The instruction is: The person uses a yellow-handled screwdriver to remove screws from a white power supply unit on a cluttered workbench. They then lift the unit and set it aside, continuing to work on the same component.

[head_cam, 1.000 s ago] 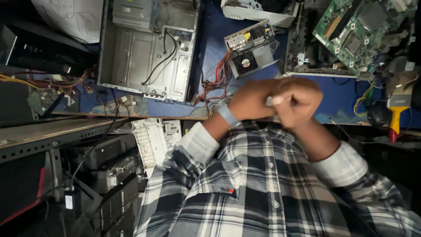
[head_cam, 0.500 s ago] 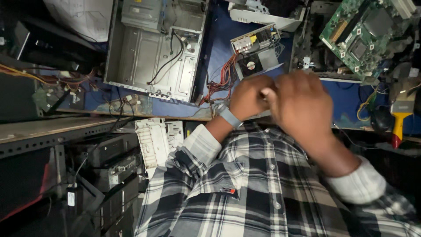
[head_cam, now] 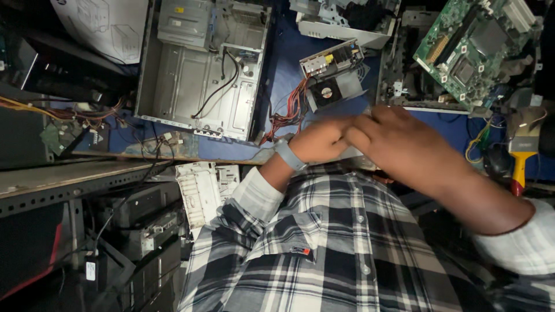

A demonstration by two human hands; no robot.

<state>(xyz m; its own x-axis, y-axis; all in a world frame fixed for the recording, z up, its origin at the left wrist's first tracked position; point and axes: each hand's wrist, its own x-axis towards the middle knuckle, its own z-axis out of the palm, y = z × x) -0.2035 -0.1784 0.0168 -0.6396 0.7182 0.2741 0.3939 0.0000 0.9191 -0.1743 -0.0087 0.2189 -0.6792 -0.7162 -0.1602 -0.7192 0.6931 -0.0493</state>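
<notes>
Left hand [head_cam: 321, 140] and right hand [head_cam: 399, 141] pressed together, grip contents unclear; just below boxy metal power supply [head_cam: 333, 75]; red wires beside.

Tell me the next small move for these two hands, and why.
Probably part the hands and bring the right hand clear: it lies blurred over the left hand at the bench edge, hiding whatever sits between them. The power supply and open computer case lie just beyond, untouched.
</notes>
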